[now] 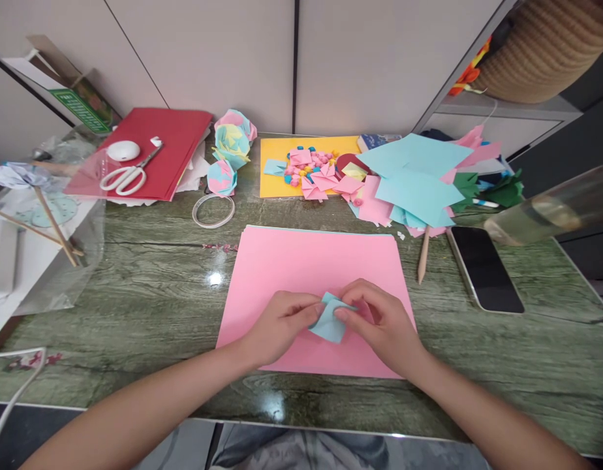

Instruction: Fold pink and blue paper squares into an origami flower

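Note:
A small light-blue piece of folded paper [332, 323] is held between my two hands, above a stack of pink paper sheets [301, 261]. My left hand [286, 323] pinches its left edge between thumb and fingers. On the other side, my right hand [380, 320] grips the upper right edge, with the thumb pressed on the paper's face. Part of the paper's far side is hidden behind the right fingers.
Behind the stack lie a roll of tape [213, 225], folded paper balls [231, 143], and a yellow sheet [272, 186] bearing small folded pieces. White scissors [125, 177] rest on red paper [171, 153] at left. Blue sheets [414, 189], a wooden stick [423, 258] and a phone [485, 267] are at right.

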A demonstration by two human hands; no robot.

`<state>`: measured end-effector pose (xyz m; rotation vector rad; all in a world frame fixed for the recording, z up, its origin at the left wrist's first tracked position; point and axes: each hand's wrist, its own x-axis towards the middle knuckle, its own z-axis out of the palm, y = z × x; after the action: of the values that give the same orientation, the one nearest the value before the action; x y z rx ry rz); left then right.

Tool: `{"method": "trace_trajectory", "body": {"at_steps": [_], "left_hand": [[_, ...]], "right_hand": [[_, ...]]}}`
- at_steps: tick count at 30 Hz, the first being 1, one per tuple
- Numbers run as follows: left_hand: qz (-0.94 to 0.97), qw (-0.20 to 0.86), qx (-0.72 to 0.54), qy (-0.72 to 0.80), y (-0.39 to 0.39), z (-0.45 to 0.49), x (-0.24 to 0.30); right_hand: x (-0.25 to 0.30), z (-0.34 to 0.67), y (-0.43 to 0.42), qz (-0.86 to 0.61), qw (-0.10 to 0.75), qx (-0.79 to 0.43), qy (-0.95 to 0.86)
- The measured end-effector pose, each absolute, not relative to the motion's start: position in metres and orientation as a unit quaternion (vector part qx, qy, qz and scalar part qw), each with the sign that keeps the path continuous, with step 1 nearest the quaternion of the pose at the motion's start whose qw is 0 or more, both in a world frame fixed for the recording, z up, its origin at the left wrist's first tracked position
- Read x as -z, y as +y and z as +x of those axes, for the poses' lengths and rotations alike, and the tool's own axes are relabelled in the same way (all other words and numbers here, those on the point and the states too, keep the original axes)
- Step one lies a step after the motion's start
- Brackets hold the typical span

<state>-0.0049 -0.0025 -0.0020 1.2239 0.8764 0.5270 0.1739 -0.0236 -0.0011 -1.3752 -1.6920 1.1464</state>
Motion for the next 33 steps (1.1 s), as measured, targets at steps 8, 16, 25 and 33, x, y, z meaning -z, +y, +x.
{"method": "trace_trajectory", "body": {"at_steps": [8,16,25,33], "left_hand": [[0.579,0.665,-0.244,0.403,-0.0048,-0.0049,-0.0013],[0.489,0.675,-0.282,0.476,-0.0061,0.0027,0.0006],[0.450,0.686,-0.333,0.465,-0.0068,0.0018,0.0053],[0.455,0.684,-0.334,0.463,-0.0052,-0.0008,0.0034]], "right_hand": [[0.0020,0.1709,-0.0256,-0.548,0.352,-0.481,-0.587],[0.0028,0.1703,-0.0227,-0.518,0.378,-0.541,-0.545],[-0.0016,0.1693,-0.0211,-0.539,0.329,-0.608,-0.481],[-0.0002,0.1692,-0.0215,-0.540,0.347,-0.596,-0.482]]}}
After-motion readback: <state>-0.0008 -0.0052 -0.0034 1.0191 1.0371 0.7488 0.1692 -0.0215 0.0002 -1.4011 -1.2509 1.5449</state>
